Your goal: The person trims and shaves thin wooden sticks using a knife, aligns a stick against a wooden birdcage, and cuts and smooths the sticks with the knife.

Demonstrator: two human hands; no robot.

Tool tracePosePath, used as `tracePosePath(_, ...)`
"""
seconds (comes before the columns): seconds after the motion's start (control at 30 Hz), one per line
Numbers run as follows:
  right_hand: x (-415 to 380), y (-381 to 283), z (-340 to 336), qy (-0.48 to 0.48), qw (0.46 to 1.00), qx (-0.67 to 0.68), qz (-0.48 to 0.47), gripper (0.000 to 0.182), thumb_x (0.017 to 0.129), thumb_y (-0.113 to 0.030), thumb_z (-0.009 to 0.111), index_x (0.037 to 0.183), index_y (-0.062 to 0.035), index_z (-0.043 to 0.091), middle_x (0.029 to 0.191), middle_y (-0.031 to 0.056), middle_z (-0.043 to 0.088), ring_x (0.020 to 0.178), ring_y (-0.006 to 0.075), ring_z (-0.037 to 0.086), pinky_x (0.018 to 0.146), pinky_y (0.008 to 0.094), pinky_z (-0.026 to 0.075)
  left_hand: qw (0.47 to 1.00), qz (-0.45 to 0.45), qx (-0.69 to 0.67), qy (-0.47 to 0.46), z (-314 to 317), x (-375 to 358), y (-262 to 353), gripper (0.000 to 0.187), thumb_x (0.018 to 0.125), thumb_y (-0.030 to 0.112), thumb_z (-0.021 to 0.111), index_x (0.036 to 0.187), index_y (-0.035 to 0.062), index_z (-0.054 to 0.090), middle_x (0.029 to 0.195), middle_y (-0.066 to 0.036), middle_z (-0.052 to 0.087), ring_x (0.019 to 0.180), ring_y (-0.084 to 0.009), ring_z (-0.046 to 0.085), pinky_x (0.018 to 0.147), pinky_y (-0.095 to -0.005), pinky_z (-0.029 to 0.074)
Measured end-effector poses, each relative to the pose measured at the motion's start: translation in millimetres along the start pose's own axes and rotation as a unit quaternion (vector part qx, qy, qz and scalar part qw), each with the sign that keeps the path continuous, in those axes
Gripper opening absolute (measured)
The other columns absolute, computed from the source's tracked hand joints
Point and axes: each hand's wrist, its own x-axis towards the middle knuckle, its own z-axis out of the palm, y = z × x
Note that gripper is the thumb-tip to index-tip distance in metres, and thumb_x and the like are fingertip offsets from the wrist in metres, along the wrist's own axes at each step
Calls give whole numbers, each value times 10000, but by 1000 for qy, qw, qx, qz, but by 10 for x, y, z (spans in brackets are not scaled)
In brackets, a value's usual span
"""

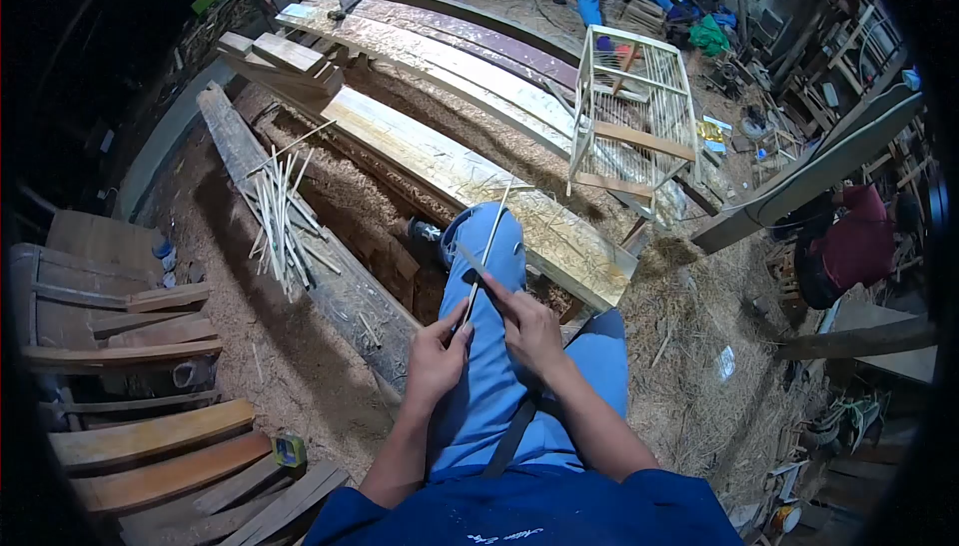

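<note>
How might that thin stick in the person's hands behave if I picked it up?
The thin stick would probably feel light, being so slender. It seems fairly stiff, running nearly straight beyond the right hand. Its thinness suggests it could snap if bent hard.

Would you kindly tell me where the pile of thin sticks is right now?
In the head view, the pile of thin sticks lies left of centre, across the weathered plank, beyond the left hand and to its left.
</note>
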Motion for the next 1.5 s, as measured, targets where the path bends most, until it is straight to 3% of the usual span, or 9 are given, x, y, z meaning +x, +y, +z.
tracePosePath(0.23,29,-20,10,28,999,-25,39,498,928,-92,570,1375,-313,571,747,138,568,699,359,611,644,463,480,999,1,-42,-9,27,-115,-215,377,960,62,602,1336,93,612,665,78,498,573,-23,416,518,-216,363)
tracePosePath(0.27,37,82,60,16,998,-38,38,646,886,-95,555,1446,-401,459,787,131,581,715,364,636,662,491,516,998,-10,-62,-12,-7,-186,-224,375,958,61,603,1331,93,615,662,81,491,570,-22,414,518,-210,358)
tracePosePath(0.4,154,206,91,1,998,-48,40,658,882,-96,551,1444,-424,452,792,133,595,743,367,645,686,507,513,997,-41,-62,-2,-130,-536,-321,376,973,55,598,1348,72,597,657,83,495,545,-17,406,496,-195,342)
tracePosePath(0.5,290,205,53,13,998,-49,47,595,889,-64,577,1406,-353,529,839,151,654,757,364,647,692,466,501,995,-66,-68,3,-231,-813,-303,378,967,57,607,1345,70,599,656,76,510,547,-17,418,502,-190,352)
tracePosePath(0.63,371,186,39,16,997,-46,55,613,874,-60,570,1406,-362,527,837,159,655,758,367,647,703,471,501,994,-58,-89,9,-261,-896,-394,393,950,68,640,1341,70,604,643,61,532,525,-18,432,483,-195,357)
tracePosePath(0.9,135,106,-21,-6,1000,-6,5,638,841,-18,546,1414,-297,535,775,172,615,725,371,633,698,455,513,991,-91,-93,-31,-101,-319,81,440,929,106,684,1359,82,590,569,43,522,414,-30,423,371,-233,327)
tracePosePath(1.1,3,-3,-40,-37,998,-28,32,594,881,-47,562,1411,-314,534,772,163,616,722,356,641,680,464,513,995,-15,-98,-25,14,-165,-133,423,944,66,653,1362,80,587,610,70,504,488,-10,405,423,-216,329)
tracePosePath(1.37,115,82,21,-31,997,-43,56,619,846,-49,563,1389,-344,550,876,160,679,807,346,675,728,438,532,990,-74,-120,-10,-128,-623,-265,380,957,61,632,1336,67,607,620,71,501,508,-6,400,455,-195,332)
tracePosePath(1.5,234,141,38,-2,998,-27,61,612,840,-47,559,1375,-345,564,925,150,700,810,341,683,727,439,534,986,-105,-126,-21,-271,-929,-229,397,961,94,632,1355,73,589,593,43,512,448,-30,401,402,-207,313)
